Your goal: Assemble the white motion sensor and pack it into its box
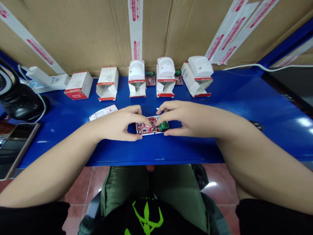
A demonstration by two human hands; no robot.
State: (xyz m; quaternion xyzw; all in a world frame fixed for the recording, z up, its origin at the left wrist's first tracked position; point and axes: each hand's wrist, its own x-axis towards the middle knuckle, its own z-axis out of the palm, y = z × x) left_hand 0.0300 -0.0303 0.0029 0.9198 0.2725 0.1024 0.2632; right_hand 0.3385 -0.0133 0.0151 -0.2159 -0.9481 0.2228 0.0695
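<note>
Both my hands sit at the middle of the blue bench, around a red circuit board (pixel 146 128) lying in a white plastic housing (pixel 149 133). My left hand (pixel 119 124) grips the board's left side with its fingertips. My right hand (pixel 182 119) presses on the board's right side, its fingers beside a green component (pixel 163 126). A white plastic casing piece (pixel 103 112) lies just beyond my left hand, not touched. My fingers hide part of the board.
Along the back of the blue workbench (pixel 234 98) stand open white-and-red boxes (pixel 107 84), white devices (pixel 165 67) and red circuit boards (pixel 150 80). A cardboard wall (pixel 85 32) with taped seams rises behind them. A phone (pixel 14 147) and a black object (pixel 17 98) lie at left.
</note>
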